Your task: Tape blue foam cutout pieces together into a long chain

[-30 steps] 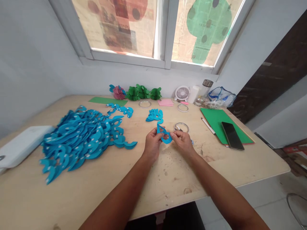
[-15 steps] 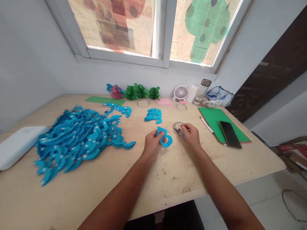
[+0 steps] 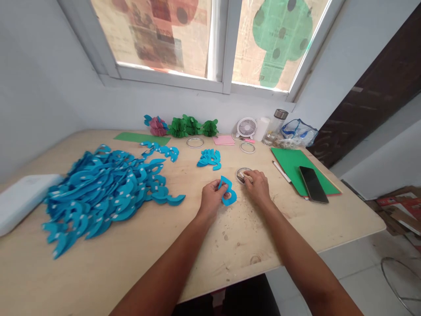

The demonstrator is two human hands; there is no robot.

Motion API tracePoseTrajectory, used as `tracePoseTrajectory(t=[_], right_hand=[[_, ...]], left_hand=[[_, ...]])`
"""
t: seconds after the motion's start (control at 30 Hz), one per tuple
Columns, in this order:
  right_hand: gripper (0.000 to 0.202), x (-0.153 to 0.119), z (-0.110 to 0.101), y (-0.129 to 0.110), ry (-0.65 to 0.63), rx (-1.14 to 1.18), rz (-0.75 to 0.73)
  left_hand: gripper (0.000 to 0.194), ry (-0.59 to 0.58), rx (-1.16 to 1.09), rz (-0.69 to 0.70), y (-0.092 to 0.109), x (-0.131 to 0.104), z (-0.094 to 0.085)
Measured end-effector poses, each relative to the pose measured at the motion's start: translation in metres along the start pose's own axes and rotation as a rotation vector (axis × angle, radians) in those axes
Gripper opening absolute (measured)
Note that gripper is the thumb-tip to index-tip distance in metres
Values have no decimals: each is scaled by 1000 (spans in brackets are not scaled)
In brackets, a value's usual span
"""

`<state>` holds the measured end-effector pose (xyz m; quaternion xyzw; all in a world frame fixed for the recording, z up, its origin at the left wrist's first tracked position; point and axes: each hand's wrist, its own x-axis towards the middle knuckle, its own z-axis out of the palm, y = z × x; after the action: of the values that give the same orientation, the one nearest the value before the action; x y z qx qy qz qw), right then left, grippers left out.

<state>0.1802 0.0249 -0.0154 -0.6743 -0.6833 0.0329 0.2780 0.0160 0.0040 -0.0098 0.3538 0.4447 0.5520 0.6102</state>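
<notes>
My left hand [image 3: 211, 197] pinches a curved blue paper piece [image 3: 230, 196] by its left side, above the wooden table. To its right, my right hand [image 3: 257, 185] is closed at the rim of a ring-shaped tape roll [image 3: 241, 172]; whatever is between its fingertips is too small to make out. A small bunch of blue cutouts [image 3: 209, 158] lies just beyond my left hand. On the left spreads a large heap of blue paper cutouts [image 3: 108, 193] dotted with small white squares, with a short blue strip [image 3: 161, 149] behind it.
Along the wall stand green paper shapes [image 3: 187, 126], a pink one [image 3: 158, 126], a small fan [image 3: 246, 127] and a bottle [image 3: 278, 125]. A phone [image 3: 313, 184] rests on green sheets [image 3: 289, 164] beside a pen [image 3: 282, 171]. A white box [image 3: 24, 197] is far left.
The blue piece in my left hand has turned and tilted. My right hand has shifted slightly left, over the tape roll. The whole view has moved a little.
</notes>
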Motion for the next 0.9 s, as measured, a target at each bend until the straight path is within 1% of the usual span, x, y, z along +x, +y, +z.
tracePoseTrajectory(t=[0.17, 0.27, 0.43, 0.5, 0.63, 0.9], right_hand=[[25, 7, 2, 6, -48, 100, 86], [24, 14, 0, 7, -77, 66, 106], [22, 24, -1, -2, -106, -40, 102], [22, 26, 1, -6, -102, -76, 101], [20, 26, 8, -7, -57, -145, 73], [15, 27, 15, -6, -5, -157, 75]], left_hand=[[19, 0, 10, 4, 1, 0, -1], [19, 0, 4, 4, 2, -1, -1], [18, 16, -17, 1, 3, -1, -1], [17, 17, -23, 3, 4, -1, 0], [18, 25, -26, 9, 4, -1, 0], [16, 20, -16, 5, 6, -2, 0]])
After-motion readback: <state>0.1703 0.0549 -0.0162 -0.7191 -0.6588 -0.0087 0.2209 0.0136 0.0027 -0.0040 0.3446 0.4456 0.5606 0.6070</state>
